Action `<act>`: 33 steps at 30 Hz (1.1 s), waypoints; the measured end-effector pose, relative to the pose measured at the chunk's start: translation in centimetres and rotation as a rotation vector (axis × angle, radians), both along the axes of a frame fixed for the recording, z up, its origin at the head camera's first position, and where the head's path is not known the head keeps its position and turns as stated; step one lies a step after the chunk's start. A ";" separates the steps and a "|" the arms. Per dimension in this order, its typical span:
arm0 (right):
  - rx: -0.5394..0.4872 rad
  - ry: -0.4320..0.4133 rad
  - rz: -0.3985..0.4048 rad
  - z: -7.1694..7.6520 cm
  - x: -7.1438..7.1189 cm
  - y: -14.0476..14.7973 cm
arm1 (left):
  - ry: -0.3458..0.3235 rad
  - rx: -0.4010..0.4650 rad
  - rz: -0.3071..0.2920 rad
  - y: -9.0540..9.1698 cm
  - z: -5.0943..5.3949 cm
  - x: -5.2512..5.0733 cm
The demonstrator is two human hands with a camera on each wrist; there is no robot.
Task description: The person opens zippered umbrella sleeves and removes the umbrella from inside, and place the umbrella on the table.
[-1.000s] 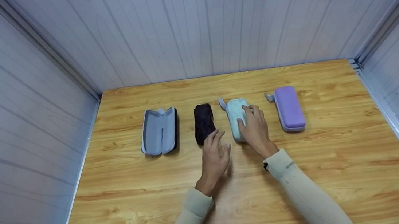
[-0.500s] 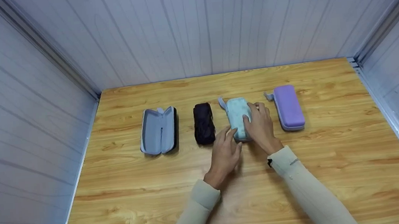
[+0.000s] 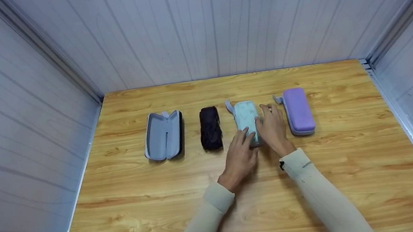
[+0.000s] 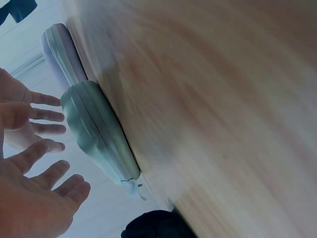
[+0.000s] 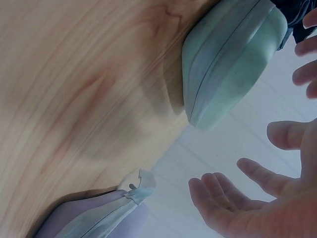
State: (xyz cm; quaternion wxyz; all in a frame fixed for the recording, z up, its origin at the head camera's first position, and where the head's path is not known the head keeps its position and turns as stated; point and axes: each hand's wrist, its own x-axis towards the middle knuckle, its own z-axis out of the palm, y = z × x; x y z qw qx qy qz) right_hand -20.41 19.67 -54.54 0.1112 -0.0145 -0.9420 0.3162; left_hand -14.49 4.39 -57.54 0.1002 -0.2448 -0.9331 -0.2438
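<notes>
A closed mint-green zip case (image 3: 245, 116) lies on the table in the head view, its strap at the upper left. The left hand (image 3: 239, 158) is over its near end with relaxed fingers; contact cannot be told. The right hand (image 3: 273, 128) is beside its right edge, fingers loosely extended. In the left wrist view the case (image 4: 94, 129) stands clear of the left hand's fingers (image 4: 54, 173). In the right wrist view a gap separates the case (image 5: 233, 64) from the right hand (image 5: 267, 198). Neither hand grips anything.
Left of the mint case lies a black folded item (image 3: 210, 129), and farther left an unzipped case (image 3: 163, 135) with grey lining. A purple case (image 3: 299, 110) lies right of the right hand. Panelled walls (image 3: 213, 28) border the wooden table (image 3: 143, 205).
The left hand has moved right, from near the black item to the mint case's near end. From over the mint case, the right hand has shifted right to its edge.
</notes>
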 end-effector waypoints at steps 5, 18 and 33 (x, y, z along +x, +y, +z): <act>0.021 0.008 -0.001 -0.1 -0.2 0.2 | 0.006 -0.092 -0.019 0.4 -0.2 0.0; 0.087 -0.013 0.014 0.1 -0.7 0.7 | -0.018 -0.251 -0.029 0.6 -0.3 0.3; 0.125 0.004 0.072 0.0 -1.8 1.6 | -0.060 -0.317 -0.009 0.1 1.0 0.3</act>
